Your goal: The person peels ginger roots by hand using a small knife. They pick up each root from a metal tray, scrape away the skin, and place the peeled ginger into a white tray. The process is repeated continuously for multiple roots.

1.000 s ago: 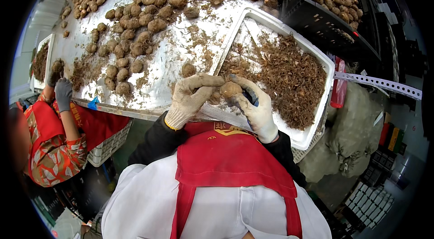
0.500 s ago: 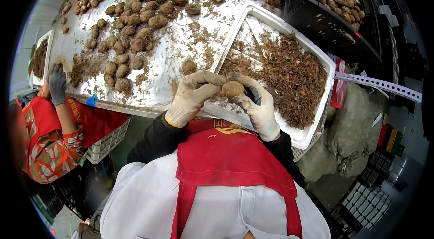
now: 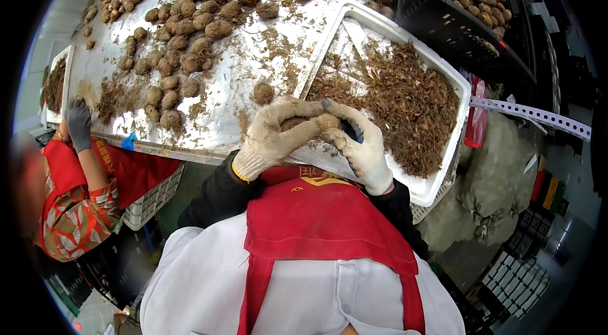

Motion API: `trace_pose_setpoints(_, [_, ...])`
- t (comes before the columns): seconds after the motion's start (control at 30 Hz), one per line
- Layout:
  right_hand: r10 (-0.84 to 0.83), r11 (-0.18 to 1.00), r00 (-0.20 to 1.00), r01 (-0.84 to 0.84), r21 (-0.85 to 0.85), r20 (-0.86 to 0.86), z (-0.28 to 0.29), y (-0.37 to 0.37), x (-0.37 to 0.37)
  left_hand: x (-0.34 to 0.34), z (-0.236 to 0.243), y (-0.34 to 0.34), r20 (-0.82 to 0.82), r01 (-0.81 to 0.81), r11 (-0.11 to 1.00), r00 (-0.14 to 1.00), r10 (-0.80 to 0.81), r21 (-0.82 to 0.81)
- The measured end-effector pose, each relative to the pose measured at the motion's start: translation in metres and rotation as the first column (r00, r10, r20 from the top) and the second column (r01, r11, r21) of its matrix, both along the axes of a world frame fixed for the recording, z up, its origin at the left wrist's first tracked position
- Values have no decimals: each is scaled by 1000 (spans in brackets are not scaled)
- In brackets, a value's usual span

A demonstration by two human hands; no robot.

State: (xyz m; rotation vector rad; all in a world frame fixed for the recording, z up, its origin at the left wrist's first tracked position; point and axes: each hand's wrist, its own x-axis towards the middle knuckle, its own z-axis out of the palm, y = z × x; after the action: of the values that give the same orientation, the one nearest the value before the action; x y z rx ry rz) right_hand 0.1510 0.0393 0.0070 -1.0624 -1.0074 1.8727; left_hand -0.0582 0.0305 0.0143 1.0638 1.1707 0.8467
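A small brown taro (image 3: 327, 121) is held between my two gloved hands, above the near left edge of a white foam tray (image 3: 462, 113). My left hand (image 3: 272, 135), in a soiled cream glove, has its thumb and fingers closed on the taro's left side. My right hand (image 3: 362, 151), in a similar glove with dark patches at the fingers, pinches the right side. The fingers hide much of the taro. Brown fibrous peelings (image 3: 411, 107) fill a large part of the tray. Just beyond my left hand, a single taro (image 3: 263, 93) lies on the metal table (image 3: 221, 107).
Many taros (image 3: 196, 25) are heaped across the table. A black crate (image 3: 468, 25) full of taros stands at the far right. Sacks (image 3: 494, 189) lie to the right, behind a perforated strip (image 3: 532, 114). At left, a co-worker's grey-gloved hand (image 3: 79, 123) is by the table edge.
My left hand has shifted slightly, its thumb and fingers reaching further over the taro. The taro is turned and more covered by my fingers. The view has shifted a little.
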Motion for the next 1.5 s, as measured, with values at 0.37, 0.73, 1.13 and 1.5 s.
trace_pose_setpoints(0.37, [17,998,996,-23,-65,-92,-10,0,6,-6,-12,-2,280,-131,991,951,132,-22])
trace_pose_setpoints(0.73, [96,989,995,-99,-107,-29,2,10,10,-7,-30,-2,274,-172,965,935,223,-199])
trace_pose_setpoints(1.13, [-158,809,986,165,564,-62,61,145,70,-24,-66,-17,108,-237,966,963,247,-101])
trace_pose_setpoints(1.5, [-164,983,984,158,-90,-71,-22,26,20,-77,-70,-14,-434,-349,937,849,301,-32])
